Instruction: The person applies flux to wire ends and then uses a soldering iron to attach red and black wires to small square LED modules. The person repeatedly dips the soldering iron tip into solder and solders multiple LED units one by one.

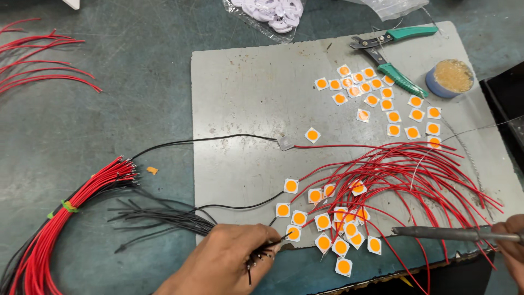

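The left hand (218,262) is lying at the near edge of the grey mat (245,93), its fingers (261,240) pinching a black wire (240,207) close to the bare tip, which is touching a square chip (294,233) with an orange centre. The right hand (510,246) is only partly showing at the frame's edge, its fingers wrapping around the handle of a soldering iron (453,234) whose shaft is pointing left towards the chips. More chips are lying loose near the tip, some already carrying red wires (415,169) that are fanning across the mat, and another scatter is sitting further back beside the green pliers (393,60) and a small flux tub (450,78). A bundle of red leads (54,229) and black ones is resting on the surface to the left. The wire looks light and limp, so gripping near its end is likely steadier; the chips seem thin, light and easily nudged, probably best held by their white edges.
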The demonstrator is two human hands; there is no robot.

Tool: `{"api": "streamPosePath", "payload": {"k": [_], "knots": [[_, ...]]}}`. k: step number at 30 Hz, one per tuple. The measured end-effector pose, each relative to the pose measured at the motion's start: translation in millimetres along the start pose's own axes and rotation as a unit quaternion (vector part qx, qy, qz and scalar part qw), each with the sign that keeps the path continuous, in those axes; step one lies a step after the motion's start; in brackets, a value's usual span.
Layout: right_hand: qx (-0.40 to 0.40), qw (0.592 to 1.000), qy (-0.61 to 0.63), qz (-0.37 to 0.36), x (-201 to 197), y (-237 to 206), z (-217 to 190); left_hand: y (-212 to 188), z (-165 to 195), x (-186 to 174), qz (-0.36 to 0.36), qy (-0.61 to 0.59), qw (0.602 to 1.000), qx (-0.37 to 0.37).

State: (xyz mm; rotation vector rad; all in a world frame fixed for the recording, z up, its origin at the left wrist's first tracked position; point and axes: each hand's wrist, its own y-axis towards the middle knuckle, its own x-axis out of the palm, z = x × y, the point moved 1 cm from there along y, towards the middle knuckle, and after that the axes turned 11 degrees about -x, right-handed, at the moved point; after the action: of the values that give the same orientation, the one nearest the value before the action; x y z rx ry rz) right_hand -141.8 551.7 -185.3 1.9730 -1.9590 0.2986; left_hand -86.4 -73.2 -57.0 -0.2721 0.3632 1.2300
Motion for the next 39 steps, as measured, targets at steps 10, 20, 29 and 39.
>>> {"api": "streamPosePath", "payload": {"k": [10, 20, 29, 39], "knots": [[-0.045, 0.989, -0.133, 0.047, 2, -20, 5, -4, -6, 4, 0.031, 0.093, 0.990, 0.101], [-0.065, 0.997, -0.034, 0.013, 4, -24, -4, -1, -12, 12, 0.009, 0.208, 0.970, 0.123], [-0.133, 0.908, -0.360, -0.166, 55, -21, -21, 0, -14, 13, 0.027, 0.209, 0.969, 0.129], [-0.103, 0.796, -0.304, -0.513, 254, 32, -77, 0, -15, 13, 0.033, 0.223, 0.963, 0.147]]}}
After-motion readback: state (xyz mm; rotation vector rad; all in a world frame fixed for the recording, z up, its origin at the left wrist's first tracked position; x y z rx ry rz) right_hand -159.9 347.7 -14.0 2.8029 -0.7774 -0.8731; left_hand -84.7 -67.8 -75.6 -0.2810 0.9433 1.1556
